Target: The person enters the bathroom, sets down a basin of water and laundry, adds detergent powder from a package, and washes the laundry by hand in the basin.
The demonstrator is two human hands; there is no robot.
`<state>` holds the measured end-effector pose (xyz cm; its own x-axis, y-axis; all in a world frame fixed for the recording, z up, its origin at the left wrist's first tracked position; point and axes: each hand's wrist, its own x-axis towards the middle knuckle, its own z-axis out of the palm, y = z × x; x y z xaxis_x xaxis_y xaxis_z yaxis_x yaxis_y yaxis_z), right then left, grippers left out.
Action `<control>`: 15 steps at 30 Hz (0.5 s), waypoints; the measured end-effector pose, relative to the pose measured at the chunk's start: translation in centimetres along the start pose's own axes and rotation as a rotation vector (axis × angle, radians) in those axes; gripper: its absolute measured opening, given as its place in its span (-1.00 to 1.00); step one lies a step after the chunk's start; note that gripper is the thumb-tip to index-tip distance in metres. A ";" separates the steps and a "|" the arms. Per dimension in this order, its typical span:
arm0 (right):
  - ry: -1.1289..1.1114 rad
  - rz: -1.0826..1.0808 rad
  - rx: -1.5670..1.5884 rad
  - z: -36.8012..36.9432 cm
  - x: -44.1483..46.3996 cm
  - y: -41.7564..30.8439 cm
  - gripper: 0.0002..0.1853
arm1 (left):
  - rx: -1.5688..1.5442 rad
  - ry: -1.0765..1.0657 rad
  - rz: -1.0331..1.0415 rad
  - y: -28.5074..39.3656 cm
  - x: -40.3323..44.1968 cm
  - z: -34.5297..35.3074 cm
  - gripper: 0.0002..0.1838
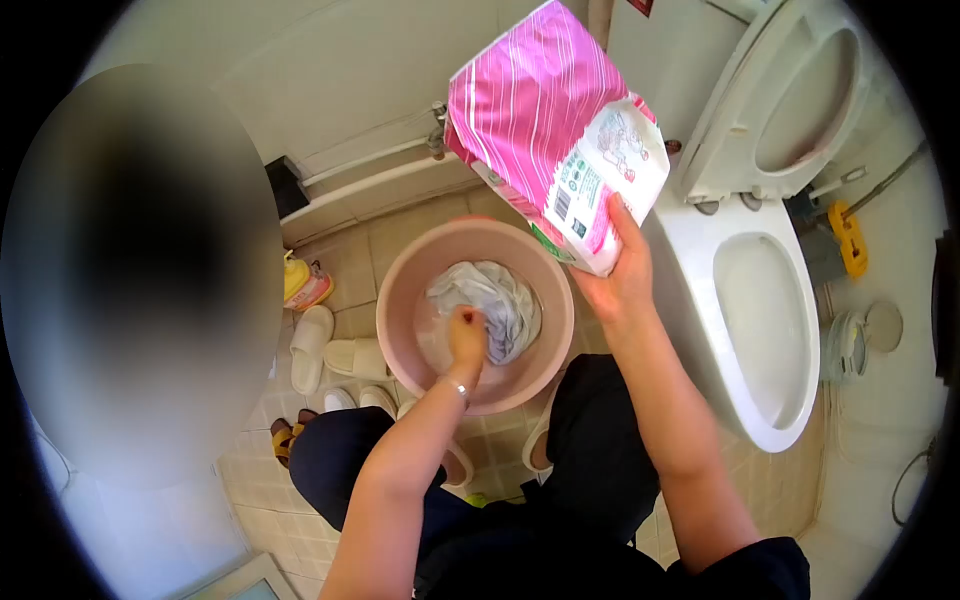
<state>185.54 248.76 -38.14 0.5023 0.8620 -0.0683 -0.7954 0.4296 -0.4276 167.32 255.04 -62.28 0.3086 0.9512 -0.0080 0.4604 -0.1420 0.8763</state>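
Tiled floor (350, 262) bears the basin (398, 320) just beyond the feet (541, 448), within reach of the left hand (467, 342) curled at the cloth (512, 315) inside, grip unclear, while the right hand (626, 278) grips the bag (550, 115) far right, raised likely to clear the basin.

Left grip (467, 338) low and curled, right grip (622, 278) higher.
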 end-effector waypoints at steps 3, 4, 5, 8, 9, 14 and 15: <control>0.030 0.014 0.046 -0.8 0.4 -0.3 -0.55 | -0.548 0.218 -0.451 3.6 -1.0 -3.6 -0.90; 0.018 0.018 0.064 -0.9 0.4 -0.4 -0.55 | -0.512 0.260 -0.485 3.2 -1.4 -4.6 -0.90; 0.001 0.022 0.078 -0.9 0.4 -0.5 -0.55 | -0.481 0.304 -0.516 3.0 -1.8 -5.4 -0.89; 0.001 0.036 0.083 -0.7 0.1 -0.4 -0.55 | -0.348 0.154 -0.650 3.4 -3.0 -6.8 -0.72; -0.007 0.036 0.078 -0.7 0.0 -0.3 -0.55 | -0.288 0.077 -0.708 3.5 -3.2 -7.0 -0.63; -0.004 0.056 0.057 -0.5 -0.5 -0.2 -0.54 | 0.441 0.142 -0.478 -0.1 -1.6 -4.2 -0.38; -0.002 0.055 0.049 -0.3 -0.6 -0.2 -0.54 | 0.271 0.222 -0.519 -0.9 -1.3 -3.5 -0.41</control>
<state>185.50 248.11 -38.28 0.4569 0.8851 -0.0885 -0.8372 0.3943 -0.3789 163.61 254.89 -61.42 -0.1789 0.9449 -0.2743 0.7078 0.3173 0.6311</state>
